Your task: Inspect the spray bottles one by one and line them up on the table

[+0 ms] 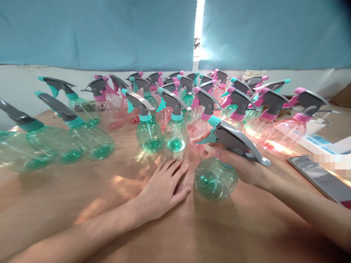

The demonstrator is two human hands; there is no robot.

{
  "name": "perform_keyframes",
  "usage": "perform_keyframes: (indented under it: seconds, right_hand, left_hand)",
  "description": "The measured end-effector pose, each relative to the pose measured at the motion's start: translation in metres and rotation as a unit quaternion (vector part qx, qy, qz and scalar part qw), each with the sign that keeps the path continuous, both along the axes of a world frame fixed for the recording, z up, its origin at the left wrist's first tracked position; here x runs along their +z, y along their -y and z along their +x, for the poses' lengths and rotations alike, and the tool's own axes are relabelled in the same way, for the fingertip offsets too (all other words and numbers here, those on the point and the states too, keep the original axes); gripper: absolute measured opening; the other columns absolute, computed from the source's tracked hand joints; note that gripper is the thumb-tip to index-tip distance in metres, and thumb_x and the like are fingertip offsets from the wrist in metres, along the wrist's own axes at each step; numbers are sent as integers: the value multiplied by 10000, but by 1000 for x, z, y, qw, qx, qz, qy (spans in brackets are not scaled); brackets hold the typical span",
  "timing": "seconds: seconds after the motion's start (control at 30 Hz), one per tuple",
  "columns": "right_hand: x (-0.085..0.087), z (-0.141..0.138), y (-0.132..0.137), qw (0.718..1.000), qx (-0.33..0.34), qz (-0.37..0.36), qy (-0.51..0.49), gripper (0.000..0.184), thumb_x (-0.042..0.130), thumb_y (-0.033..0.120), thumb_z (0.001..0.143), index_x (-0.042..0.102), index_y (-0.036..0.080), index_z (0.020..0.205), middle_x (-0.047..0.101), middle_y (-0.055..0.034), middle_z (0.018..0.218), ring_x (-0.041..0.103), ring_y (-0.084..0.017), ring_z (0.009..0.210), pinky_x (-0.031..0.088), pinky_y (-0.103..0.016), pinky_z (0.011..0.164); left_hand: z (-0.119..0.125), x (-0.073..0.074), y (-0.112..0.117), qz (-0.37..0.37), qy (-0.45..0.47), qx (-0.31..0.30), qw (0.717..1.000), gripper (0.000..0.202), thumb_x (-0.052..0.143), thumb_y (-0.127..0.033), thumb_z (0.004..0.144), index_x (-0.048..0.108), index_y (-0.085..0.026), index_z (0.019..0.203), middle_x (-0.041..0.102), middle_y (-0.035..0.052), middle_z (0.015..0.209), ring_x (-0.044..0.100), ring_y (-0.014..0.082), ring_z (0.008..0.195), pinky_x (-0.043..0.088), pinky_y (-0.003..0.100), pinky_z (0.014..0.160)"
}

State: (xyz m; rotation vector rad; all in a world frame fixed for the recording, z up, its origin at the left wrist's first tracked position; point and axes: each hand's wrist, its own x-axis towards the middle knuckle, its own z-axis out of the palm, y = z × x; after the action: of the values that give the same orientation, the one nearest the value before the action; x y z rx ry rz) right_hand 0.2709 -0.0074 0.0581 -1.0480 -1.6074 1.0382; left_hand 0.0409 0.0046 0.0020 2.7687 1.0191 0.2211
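Observation:
My right hand (241,164) is wrapped round the neck of a green-tinted spray bottle (215,179) with a grey trigger head and teal nozzle, which stands on the brown table (175,233) right of centre. My left hand (164,188) lies flat on the table just left of that bottle, fingers stretched out and holding nothing. Directly beyond my left hand stand two more green spray bottles (149,133), close to its fingertips.
Several green and pink spray bottles crowd the table's far half, with three large green ones (90,140) at the left. A flat dark device (320,177) and a white box (320,140) lie at the right. A blue curtain (95,33) hangs behind.

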Motion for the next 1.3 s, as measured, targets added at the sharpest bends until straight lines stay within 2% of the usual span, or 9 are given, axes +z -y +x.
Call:
perform_keyframes:
  seconds: [0.33,0.47,0.63,0.83,0.9,0.97,1.07,1.13,1.3]
  right_hand:
    - [-2,3,-1,1000,-8,25,14,184,613,429,893,651,252,923,655,-12,856,631,-163,769,497,-278,652]
    - [5,3,1,997,-6,57,45,179,590,418,902,610,241,898,601,-3,756,596,-172,732,460,-282,614]
    - [11,2,3,996,-2,54,70,186,549,357,920,553,218,796,506,24,662,471,-120,561,366,-260,509]
    - [12,2,4,994,-12,73,83,244,537,307,923,442,222,716,324,54,627,308,-100,536,266,-254,477]
    - [11,1,4,995,-2,75,69,214,540,316,926,475,227,742,362,53,626,340,-101,528,294,-254,478]
    - [8,1,3,996,-4,73,45,156,574,349,916,536,243,809,464,44,661,463,-111,572,387,-251,524]
    - [1,2,0,998,-16,58,18,131,630,395,884,599,270,907,620,14,819,630,-163,810,508,-274,687]
    - [-3,2,-2,999,-9,50,11,165,640,416,874,630,285,973,668,-1,908,657,-189,902,530,-306,761]
    - [-4,4,-5,997,9,67,27,302,620,432,884,630,324,1167,707,-4,915,696,-194,839,543,-359,813]
  left_hand:
    - [1,-1,-1,8,-7,-4,1000,538,487,-458,970,462,-143,1405,430,134,1488,340,331,1380,287,520,1114]
    - [0,-1,-1,8,-4,-2,1000,541,493,-457,969,463,-138,1405,424,138,1492,343,331,1380,287,514,1117]
    - [0,-1,-1,14,-7,-2,1000,535,488,-462,969,458,-156,1407,431,129,1489,360,324,1374,273,526,1122]
    - [0,-1,-1,18,-14,-3,1000,536,486,-461,972,459,-148,1407,421,135,1495,352,324,1380,284,522,1118]
    - [0,-2,-1,18,-15,-5,1000,540,490,-459,971,462,-140,1406,426,139,1491,353,324,1381,279,524,1121]
    - [0,-2,-1,19,-13,-5,1000,542,488,-462,971,464,-138,1405,432,138,1487,351,323,1382,272,529,1124]
    - [0,-2,-1,17,-10,-4,1000,548,488,-459,969,459,-137,1411,432,138,1488,343,328,1385,267,536,1126]
    - [1,-1,-1,13,-12,-4,1000,555,492,-454,968,452,-133,1419,422,139,1494,340,332,1386,264,537,1128]
    - [2,0,-2,11,-13,-3,1000,549,478,-454,973,449,-141,1423,429,137,1489,340,325,1386,275,530,1123]
